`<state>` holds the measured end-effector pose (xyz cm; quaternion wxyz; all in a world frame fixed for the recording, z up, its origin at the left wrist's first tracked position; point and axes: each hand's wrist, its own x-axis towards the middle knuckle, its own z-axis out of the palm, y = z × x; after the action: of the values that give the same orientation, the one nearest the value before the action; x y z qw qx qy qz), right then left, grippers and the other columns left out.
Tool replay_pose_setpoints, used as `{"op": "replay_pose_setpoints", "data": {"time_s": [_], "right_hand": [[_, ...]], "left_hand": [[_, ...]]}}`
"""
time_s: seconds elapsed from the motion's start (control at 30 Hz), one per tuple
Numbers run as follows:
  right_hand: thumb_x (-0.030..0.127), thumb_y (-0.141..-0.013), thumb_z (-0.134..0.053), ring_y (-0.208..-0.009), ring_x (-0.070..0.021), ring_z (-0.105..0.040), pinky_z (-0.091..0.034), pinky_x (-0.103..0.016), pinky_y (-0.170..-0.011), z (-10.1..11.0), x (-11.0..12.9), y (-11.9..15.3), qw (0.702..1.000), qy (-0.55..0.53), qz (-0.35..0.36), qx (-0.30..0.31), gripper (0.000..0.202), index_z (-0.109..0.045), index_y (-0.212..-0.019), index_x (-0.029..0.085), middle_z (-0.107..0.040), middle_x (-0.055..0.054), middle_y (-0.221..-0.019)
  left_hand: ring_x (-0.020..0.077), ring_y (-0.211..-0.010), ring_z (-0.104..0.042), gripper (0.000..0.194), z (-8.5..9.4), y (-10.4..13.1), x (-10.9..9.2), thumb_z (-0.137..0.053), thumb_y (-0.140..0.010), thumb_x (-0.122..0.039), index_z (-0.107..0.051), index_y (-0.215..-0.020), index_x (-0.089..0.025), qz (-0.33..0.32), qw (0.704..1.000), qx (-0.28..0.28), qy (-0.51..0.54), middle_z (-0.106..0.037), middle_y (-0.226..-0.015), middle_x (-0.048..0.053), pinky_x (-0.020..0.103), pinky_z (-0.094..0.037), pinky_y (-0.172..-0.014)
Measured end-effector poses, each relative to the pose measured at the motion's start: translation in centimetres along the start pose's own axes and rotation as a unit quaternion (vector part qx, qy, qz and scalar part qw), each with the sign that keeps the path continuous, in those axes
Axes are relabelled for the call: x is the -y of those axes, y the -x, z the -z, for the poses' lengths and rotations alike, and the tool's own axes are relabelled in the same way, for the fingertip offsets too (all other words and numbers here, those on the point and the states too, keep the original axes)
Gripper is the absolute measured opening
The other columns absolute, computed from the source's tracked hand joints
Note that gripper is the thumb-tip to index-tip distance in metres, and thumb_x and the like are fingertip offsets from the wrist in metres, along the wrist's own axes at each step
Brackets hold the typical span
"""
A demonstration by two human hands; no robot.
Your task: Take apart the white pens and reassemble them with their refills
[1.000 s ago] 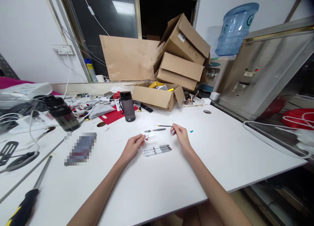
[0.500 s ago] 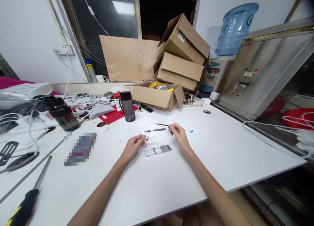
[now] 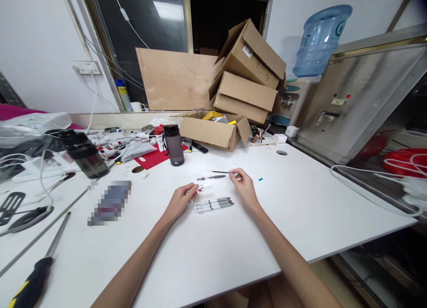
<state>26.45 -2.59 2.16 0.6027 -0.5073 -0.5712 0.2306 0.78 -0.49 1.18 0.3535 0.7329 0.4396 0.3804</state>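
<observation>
My left hand (image 3: 182,200) is closed on a white pen part (image 3: 204,185), its end poking out to the right past the fingertips. Opposite it, my right hand (image 3: 245,188) pinches a thin pen refill (image 3: 220,172), dark with a yellow section and a pale tip that points left. A small white piece also shows under the right fingers, too small to name. Between my hands a dark-gripped clear pen (image 3: 211,177) lies on the table. Closer to me, several white and grey pens (image 3: 214,204) lie side by side, near my left fingertips.
A small blue scrap (image 3: 260,180) lies right of my right hand. Behind are a dark bottle (image 3: 174,147), a red sheet (image 3: 147,161) and an open cardboard box (image 3: 208,133). A screwdriver (image 3: 40,268) and a blurred-out object (image 3: 110,203) lie at left.
The refill in my right hand has tilted to nearly level, its tip slightly lower in view. My left hand and the pens on the table look unmoved.
</observation>
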Motion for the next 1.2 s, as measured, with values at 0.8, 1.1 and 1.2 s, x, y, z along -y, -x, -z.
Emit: {"op": "replay_pose_setpoints", "data": {"time_s": [0.8, 1.1, 1.2], "right_hand": [[0.040, -0.085, -0.063, -0.073, -0.0184, -0.061, -0.046, -0.029, -0.070, 0.00, -0.53, -0.11, 1.000, -0.010, -0.018, -0.008, 0.022, -0.072, -0.091, 0.020, -0.072, -0.005, -0.090], [0.050, -0.088, -0.060, -0.062, -0.0159, -0.051, -0.041, -0.029, -0.063, 0.08, -0.78, -0.38, 0.994, -0.090, -0.055, 0.022, 0.038, -0.061, -0.065, 0.020, -0.062, -0.002, -0.067], [0.052, -0.089, -0.059, -0.063, -0.0161, -0.052, -0.041, -0.029, -0.063, 0.13, -0.82, -0.40, 0.994, -0.089, -0.054, 0.024, 0.040, -0.062, -0.064, 0.020, -0.059, -0.002, -0.064]], "left_hand": [[0.0155, -0.068, -0.053, 0.044, 0.62, -0.25, 0.14, -0.059, -0.089, -0.055, -0.072, -0.111, -0.020, 0.041, 0.997, -0.042, 0.052, -0.065, -0.088, 0.002, 0.026, -0.044, -0.066], [0.0160, -0.071, -0.055, 0.045, 0.71, -0.34, 0.03, -0.063, -0.085, -0.054, -0.072, -0.112, -0.020, 0.062, 0.992, -0.047, 0.095, -0.064, -0.088, 0.003, 0.025, -0.044, -0.064], [0.0161, -0.072, -0.056, 0.043, 0.62, -0.43, 0.20, -0.064, -0.084, -0.053, -0.073, -0.109, -0.020, 0.053, 0.992, -0.038, 0.106, -0.063, -0.089, 0.003, 0.025, -0.044, -0.064]]}}
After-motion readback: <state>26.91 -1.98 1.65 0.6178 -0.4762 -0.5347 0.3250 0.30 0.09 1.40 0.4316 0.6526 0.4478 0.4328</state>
